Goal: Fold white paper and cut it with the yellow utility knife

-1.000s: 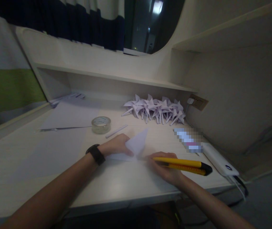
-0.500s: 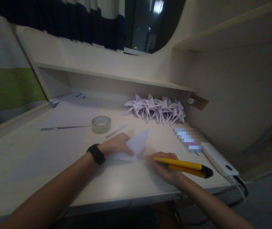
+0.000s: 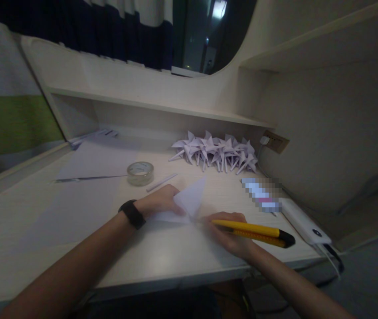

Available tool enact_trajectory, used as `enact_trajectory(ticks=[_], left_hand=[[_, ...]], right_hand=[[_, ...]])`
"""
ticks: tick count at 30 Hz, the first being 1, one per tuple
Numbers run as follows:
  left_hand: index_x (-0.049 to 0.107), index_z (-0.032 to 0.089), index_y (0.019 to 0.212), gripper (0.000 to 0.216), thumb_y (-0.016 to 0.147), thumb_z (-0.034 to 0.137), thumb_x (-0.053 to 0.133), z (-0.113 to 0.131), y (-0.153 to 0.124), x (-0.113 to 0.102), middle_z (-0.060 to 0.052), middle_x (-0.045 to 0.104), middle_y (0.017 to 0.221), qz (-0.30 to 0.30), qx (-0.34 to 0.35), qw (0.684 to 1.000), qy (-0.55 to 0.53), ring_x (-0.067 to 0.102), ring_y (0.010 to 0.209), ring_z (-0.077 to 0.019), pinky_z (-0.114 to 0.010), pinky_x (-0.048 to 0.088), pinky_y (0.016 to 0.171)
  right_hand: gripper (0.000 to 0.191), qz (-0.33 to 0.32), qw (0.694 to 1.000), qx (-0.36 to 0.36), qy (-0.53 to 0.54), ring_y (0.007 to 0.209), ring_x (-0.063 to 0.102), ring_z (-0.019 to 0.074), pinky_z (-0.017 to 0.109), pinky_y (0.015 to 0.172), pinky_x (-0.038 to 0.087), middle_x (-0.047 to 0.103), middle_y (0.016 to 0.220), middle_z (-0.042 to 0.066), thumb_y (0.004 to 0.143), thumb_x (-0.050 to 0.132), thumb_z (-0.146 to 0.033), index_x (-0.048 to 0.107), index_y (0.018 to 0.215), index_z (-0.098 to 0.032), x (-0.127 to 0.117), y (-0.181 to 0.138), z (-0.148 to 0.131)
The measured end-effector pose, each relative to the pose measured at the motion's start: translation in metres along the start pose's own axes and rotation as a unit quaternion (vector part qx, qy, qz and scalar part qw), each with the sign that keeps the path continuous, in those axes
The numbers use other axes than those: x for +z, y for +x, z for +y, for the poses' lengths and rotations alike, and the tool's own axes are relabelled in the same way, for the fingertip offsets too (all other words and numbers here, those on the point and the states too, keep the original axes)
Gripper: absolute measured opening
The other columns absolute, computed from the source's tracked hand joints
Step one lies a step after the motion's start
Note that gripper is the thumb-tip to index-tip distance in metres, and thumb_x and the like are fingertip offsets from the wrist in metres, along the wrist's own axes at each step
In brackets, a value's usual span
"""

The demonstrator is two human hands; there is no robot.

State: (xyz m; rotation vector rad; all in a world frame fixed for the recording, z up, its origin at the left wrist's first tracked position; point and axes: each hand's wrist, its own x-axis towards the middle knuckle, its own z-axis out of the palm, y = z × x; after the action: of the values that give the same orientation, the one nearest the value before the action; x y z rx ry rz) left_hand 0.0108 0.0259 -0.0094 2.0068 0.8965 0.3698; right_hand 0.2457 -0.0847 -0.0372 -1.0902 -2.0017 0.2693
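Note:
My left hand, with a black watch on its wrist, presses down on a folded white paper lying on the desk; its fingers are closed over the paper's near edge. One pointed flap of the paper stands up. My right hand grips a yellow and black utility knife, whose tip points left at the paper's right edge.
A roll of clear tape and a thin white paper stick lie behind my left hand. Several folded paper pinwheels are heaped at the back. Flat sheets lie at the left, a white power bank at the right.
The knife has shifted slightly left toward the paper. The raised flap stands a little higher. My left hand has stayed in place.

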Motion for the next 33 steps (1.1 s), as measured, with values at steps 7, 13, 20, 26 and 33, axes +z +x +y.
enact_trajectory(ticks=[7, 13, 20, 26, 33], left_hand=[[0.071, 0.013, 0.076, 0.030, 0.057, 0.036, 0.073, 0.000, 0.004, 0.004, -0.004, 0.067, 0.068, 0.024, -0.041, 0.996, 0.080, 0.056, 0.056, -0.0179, -0.025, 0.033, 0.051], [0.071, 0.012, 0.074, 0.027, 0.058, 0.035, 0.071, -0.003, 0.006, 0.006, -0.002, 0.066, 0.065, 0.026, -0.017, 0.995, 0.098, 0.057, 0.058, -0.0178, -0.025, 0.034, 0.051], [0.072, 0.013, 0.078, 0.030, 0.061, 0.037, 0.073, -0.009, 0.005, 0.000, -0.006, 0.070, 0.077, -0.010, 0.007, 0.999, 0.047, 0.061, 0.068, -0.0212, -0.026, 0.038, 0.058], [0.072, 0.014, 0.085, 0.037, 0.060, 0.040, 0.078, -0.017, 0.002, -0.012, -0.006, 0.071, 0.080, -0.117, 0.014, 0.993, -0.016, 0.061, 0.067, -0.0201, -0.026, 0.040, 0.059], [0.071, 0.016, 0.085, 0.042, 0.058, 0.046, 0.078, -0.015, -0.001, -0.022, -0.002, 0.070, 0.080, -0.158, 0.060, 0.978, 0.119, 0.060, 0.067, -0.0181, -0.023, 0.038, 0.056]], right_hand=[[0.013, 0.017, 1.000, 0.009, 0.009, 0.066, 0.070, 0.0207, 0.030, 0.060, 0.057, 0.074, 0.078, 0.006, 0.082, 0.062, -0.029, 0.071, 0.082, -0.019, 0.004, -0.002, 0.003], [0.012, 0.077, 0.990, 0.077, 0.087, 0.072, 0.070, 0.0215, 0.031, 0.064, 0.058, 0.074, 0.082, 0.007, 0.079, 0.067, -0.030, 0.073, 0.082, -0.020, -0.002, 0.002, 0.001], [0.017, 0.151, 0.975, 0.134, 0.097, 0.081, 0.067, 0.0209, 0.032, 0.074, 0.054, 0.072, 0.087, 0.005, 0.077, 0.070, -0.037, 0.070, 0.085, -0.021, -0.024, 0.011, 0.020], [0.038, 0.118, 0.978, 0.159, 0.065, 0.071, 0.063, 0.0210, 0.030, 0.066, 0.050, 0.070, 0.072, 0.006, 0.084, 0.057, -0.051, 0.073, 0.072, -0.019, -0.055, 0.029, 0.022], [0.047, 0.117, 0.949, 0.225, 0.187, 0.068, 0.063, 0.0212, 0.028, 0.061, 0.047, 0.070, 0.067, 0.008, 0.084, 0.052, -0.056, 0.070, 0.070, -0.015, -0.061, 0.049, 0.023]])
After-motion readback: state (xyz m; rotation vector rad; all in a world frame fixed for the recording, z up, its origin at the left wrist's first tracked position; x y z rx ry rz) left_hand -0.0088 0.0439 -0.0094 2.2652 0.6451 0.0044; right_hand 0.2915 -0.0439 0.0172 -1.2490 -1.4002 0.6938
